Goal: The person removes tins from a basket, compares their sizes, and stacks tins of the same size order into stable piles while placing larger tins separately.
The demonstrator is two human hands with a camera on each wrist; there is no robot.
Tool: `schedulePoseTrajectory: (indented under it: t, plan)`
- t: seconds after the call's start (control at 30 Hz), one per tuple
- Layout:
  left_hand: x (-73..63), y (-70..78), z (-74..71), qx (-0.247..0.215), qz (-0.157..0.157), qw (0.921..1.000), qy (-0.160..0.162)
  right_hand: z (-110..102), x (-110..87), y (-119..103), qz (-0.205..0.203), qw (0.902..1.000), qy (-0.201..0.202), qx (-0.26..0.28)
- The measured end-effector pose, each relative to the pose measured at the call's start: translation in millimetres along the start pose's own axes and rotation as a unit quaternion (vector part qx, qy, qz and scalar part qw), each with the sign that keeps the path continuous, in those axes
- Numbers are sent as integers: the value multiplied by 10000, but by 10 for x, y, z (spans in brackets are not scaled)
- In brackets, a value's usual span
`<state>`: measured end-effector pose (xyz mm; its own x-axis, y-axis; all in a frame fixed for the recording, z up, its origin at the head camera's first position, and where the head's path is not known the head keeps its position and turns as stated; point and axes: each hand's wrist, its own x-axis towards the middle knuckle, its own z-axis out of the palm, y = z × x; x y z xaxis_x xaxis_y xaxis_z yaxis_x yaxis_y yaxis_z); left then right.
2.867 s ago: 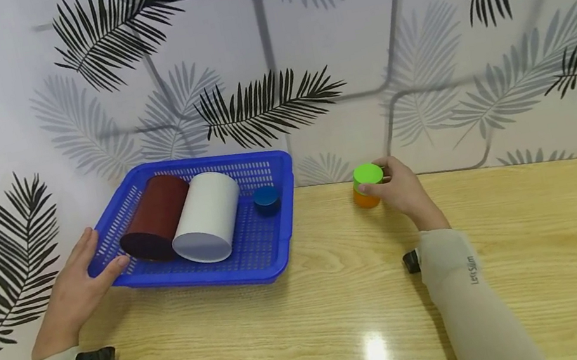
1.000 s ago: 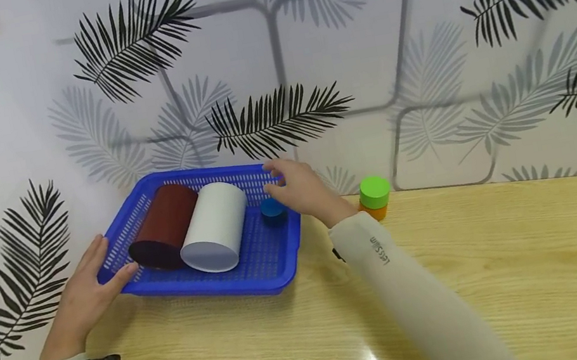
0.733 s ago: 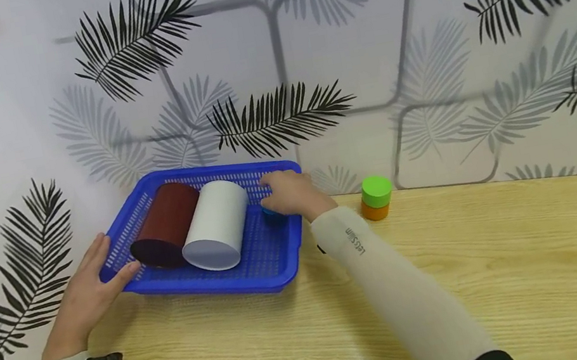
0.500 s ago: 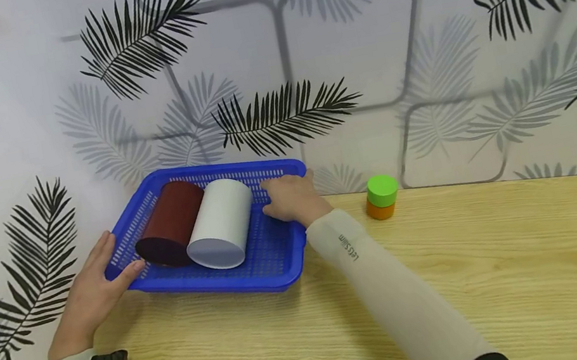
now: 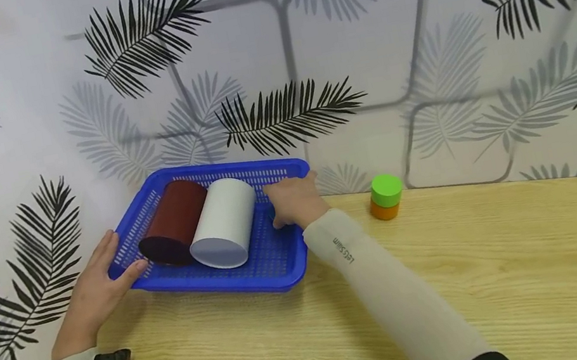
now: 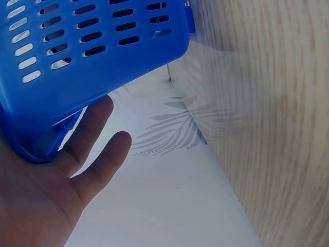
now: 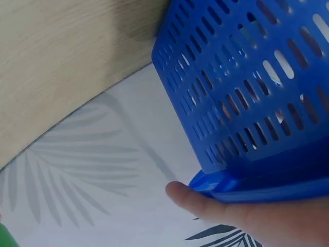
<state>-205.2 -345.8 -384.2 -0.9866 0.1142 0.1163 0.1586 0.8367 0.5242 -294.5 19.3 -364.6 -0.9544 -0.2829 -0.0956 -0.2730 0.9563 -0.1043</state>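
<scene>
A blue plastic basket (image 5: 277,282) with slotted walls is on the wooden table. The left hand (image 5: 90,295) rests at its left rim, thumb inside and fingers nearly straight outside. In the left wrist view, the basket wall (image 6: 67,100) lies against that hand (image 6: 46,206). The right hand (image 5: 294,199) reaches in at the right end and grips a small round blue tub (image 5: 271,212), mostly hidden beneath it. One right-hand finger (image 7: 205,206) extends over the rim in the right wrist view. A dark red cylinder (image 5: 174,222) and a white cylinder (image 5: 224,220) lie side by side inside.
Right of the basket, by the wall, stands a small round tub (image 5: 386,193), green above and orange below. The wooden table (image 5: 485,274) meets a leaf-patterned wall (image 5: 344,35) at its back edge.
The right hand has left the green-and-orange tub, moved left into the basket and closed over the blue tub. The left hand has stayed at the basket's rim; the view has shifted slightly.
</scene>
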Motion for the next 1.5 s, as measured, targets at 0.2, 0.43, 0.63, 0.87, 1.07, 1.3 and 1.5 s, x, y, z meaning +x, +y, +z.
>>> schedulePoseTrajectory:
  t: [0.2, 0.43, 0.63, 0.87, 1.07, 1.3, 1.5]
  plan:
    - [24, 47, -6, 3, -37, 10000, -13, -29, 1, 22, 120, 9998, 129, 56]
    - [13, 29, -4, -23, -168, 9998, -61, -19, -20, 50, 108, 9967, 484, 647]
    - [10, 40, -6, -11, -142, 9999, -64, -26, -84, 108, 42, 9825, 905, 1630]
    - [6, 43, 3, -2, -163, 9998, -77, -12, -247, 347, -453, 9176, 1298, 3729]
    - [-3, 21, 5, -10, -161, 9998, -79, 1, -433, 471, -506, 8772, 1455, 4548]
    - [0, 11, 1, 5, -127, 9999, -56, 3, -610, 582, -545, 8561, 1689, 4855]
    - [-7, 24, -12, 18, -133, 9999, -75, -66, -797, 725, -537, 8509, 1866, 4881]
